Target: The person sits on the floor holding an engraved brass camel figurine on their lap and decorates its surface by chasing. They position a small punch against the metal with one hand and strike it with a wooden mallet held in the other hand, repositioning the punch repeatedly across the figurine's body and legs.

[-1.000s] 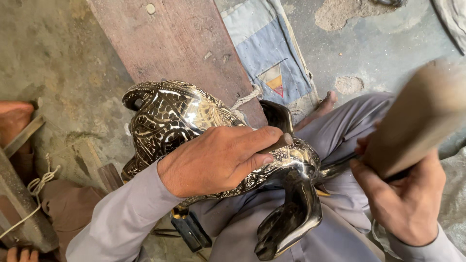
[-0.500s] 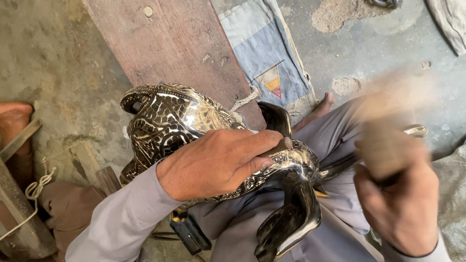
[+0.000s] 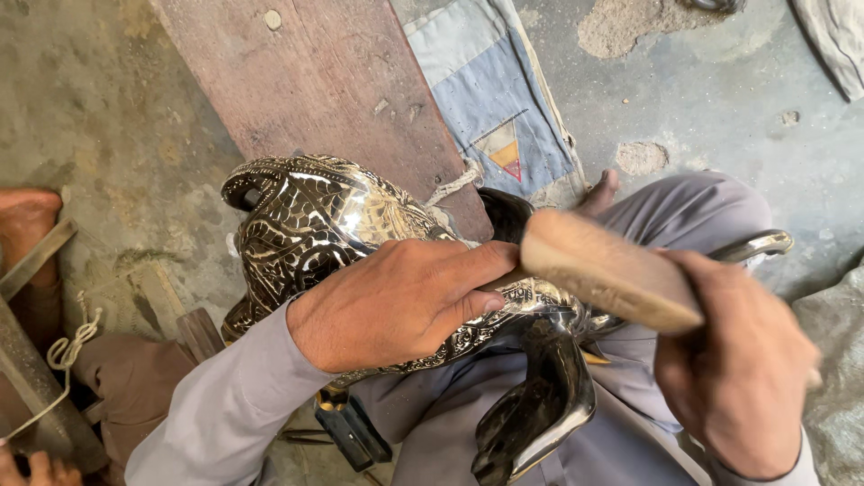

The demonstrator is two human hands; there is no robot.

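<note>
An ornate, shiny embossed metal figure (image 3: pixel 315 225), shaped like an animal with a dark leg (image 3: pixel 540 405), lies across my lap. My left hand (image 3: pixel 405 301) presses down on top of its body and grips it. My right hand (image 3: pixel 738 369) is closed around a wooden mallet (image 3: pixel 607 270), whose head is down against the metal next to my left fingertips. A curved metal part (image 3: pixel 756 245) sticks out past my right hand.
A reddish wooden plank (image 3: pixel 315 90) lies on the concrete floor behind the figure. A blue and grey cloth (image 3: pixel 495 99) lies beside it. A bare foot and a strap (image 3: pixel 31 234) are at the left. A dark tool (image 3: pixel 351 432) sits under my left arm.
The mallet was raised at the right a second ago; it has swung down to the left onto the metal figure. My left hand has stayed on the figure.
</note>
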